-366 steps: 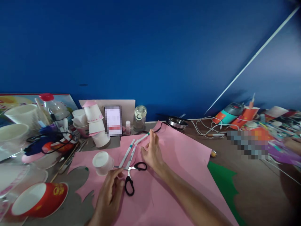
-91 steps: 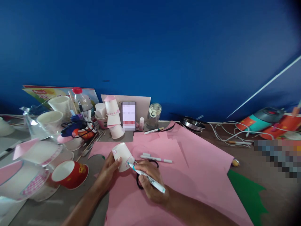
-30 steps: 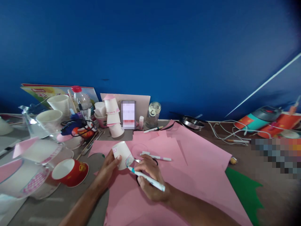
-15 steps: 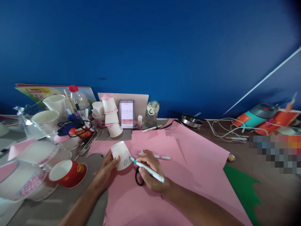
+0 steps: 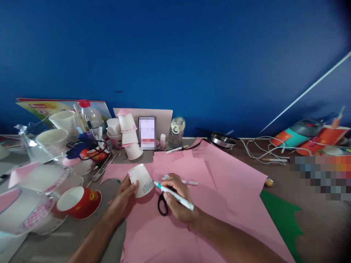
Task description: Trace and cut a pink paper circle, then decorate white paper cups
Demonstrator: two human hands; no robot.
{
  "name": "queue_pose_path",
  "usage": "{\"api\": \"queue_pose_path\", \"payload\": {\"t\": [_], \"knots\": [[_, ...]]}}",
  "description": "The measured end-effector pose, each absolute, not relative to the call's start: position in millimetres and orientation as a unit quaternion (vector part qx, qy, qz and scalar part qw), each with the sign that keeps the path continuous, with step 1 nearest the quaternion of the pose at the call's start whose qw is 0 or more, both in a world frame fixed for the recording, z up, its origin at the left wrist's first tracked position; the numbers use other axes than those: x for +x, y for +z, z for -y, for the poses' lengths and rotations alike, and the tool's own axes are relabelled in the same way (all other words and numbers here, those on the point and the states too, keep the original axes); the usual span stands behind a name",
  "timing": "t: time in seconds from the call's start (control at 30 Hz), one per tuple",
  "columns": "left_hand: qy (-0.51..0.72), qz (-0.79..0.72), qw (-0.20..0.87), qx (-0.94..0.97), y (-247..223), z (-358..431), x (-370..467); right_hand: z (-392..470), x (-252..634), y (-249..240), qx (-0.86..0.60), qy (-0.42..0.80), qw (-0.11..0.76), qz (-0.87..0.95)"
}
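Note:
A white paper cup (image 5: 140, 179) with pink and teal line drawings is tilted in my left hand (image 5: 125, 195), thumb on its side. My right hand (image 5: 179, 199) grips a white marker (image 5: 178, 197) with a teal tip. The tip points at the cup's right edge, near the teal stripes; whether it touches I cannot tell. Under both hands lies pink paper (image 5: 219, 204). A black scissor handle (image 5: 162, 205) shows just left of my right hand. Behind that hand lies a second marker (image 5: 189, 182), white and pink.
Left of my hands stand a red cup (image 5: 79, 201) and large decorated white bowls (image 5: 27, 215). A phone (image 5: 147, 133), stacked small cups (image 5: 129, 138) and a glass jar (image 5: 177, 132) line the blue wall. Green paper (image 5: 285, 219) and white cables (image 5: 255, 155) lie to the right.
The marker tip has moved slightly right and up, with my right hand following. More teal lines show on the cup. My left hand has shifted very little.

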State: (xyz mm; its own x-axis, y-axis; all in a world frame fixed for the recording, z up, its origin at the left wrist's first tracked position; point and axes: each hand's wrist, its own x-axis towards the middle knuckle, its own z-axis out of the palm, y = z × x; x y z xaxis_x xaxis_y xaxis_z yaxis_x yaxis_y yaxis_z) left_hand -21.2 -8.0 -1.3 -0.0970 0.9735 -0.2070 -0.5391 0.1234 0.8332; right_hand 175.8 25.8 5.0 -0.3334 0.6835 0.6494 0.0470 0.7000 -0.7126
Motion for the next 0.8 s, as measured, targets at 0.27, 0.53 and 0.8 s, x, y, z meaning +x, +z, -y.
{"api": "queue_pose_path", "payload": {"t": [0.27, 0.53, 0.8], "knots": [[0.605, -0.405, 0.630, 0.271, -12.8, 7.9, -27.1, -34.0, 174.3, -0.6, -0.227, 0.308, 0.524, 0.761], [0.610, -0.410, 0.623, 0.266, -3.9, 7.9, -23.1, -32.3, 174.4, 4.9, -0.212, 0.305, 0.526, 0.765], [0.611, -0.410, 0.622, 0.267, -4.6, 8.5, -23.4, -31.9, 175.2, 3.2, -0.212, 0.308, 0.516, 0.771]]}}
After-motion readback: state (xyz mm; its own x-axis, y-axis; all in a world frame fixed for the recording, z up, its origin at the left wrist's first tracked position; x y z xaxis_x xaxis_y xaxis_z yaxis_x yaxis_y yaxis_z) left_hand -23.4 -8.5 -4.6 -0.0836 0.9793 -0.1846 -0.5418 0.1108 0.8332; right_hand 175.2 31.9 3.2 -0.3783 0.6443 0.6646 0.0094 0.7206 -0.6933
